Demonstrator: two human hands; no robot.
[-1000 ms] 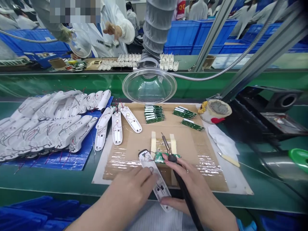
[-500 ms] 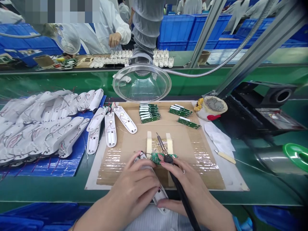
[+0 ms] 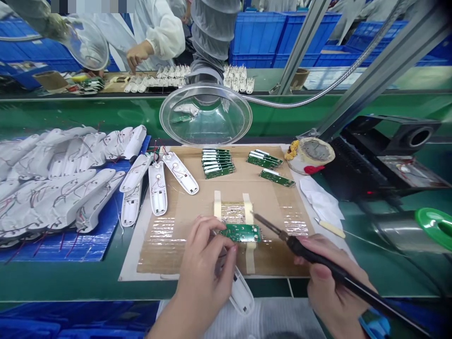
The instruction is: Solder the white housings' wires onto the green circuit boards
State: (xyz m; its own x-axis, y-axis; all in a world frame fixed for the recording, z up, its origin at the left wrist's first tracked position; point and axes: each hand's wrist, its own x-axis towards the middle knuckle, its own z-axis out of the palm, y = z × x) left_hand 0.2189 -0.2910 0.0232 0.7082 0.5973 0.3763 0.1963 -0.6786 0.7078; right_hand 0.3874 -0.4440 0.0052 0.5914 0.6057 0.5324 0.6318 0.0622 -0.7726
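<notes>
My right hand (image 3: 334,275) is wrapped round the dark handle of a soldering iron (image 3: 282,234), whose metal tip points left, near the right end of a green circuit board (image 3: 242,232). The board lies on a small taped-down holder (image 3: 233,212) on the cardboard. My left hand (image 3: 208,263) is closed over a white plastic housing (image 3: 243,294) at the board's left end. Its fingers hide the housing's upper part; the lower end sticks out towards me. Whether the fingertips also pinch a wire, I cannot tell.
Many wired white housings (image 3: 63,197) lie on blue sheeting at left; several more (image 3: 157,188) lie beside the cardboard (image 3: 190,212). Circuit boards (image 3: 217,163) are stacked behind. A clear fume hood (image 3: 206,115) hangs low. At right are a tip-cleaning pot (image 3: 314,153) and a thin tool (image 3: 332,229). A co-worker's hand (image 3: 139,54) is across.
My right hand has moved right, off the housing and board, swinging the soldering iron to point left. My left hand has shifted slightly towards the board's left end, its fingers more bunched.
</notes>
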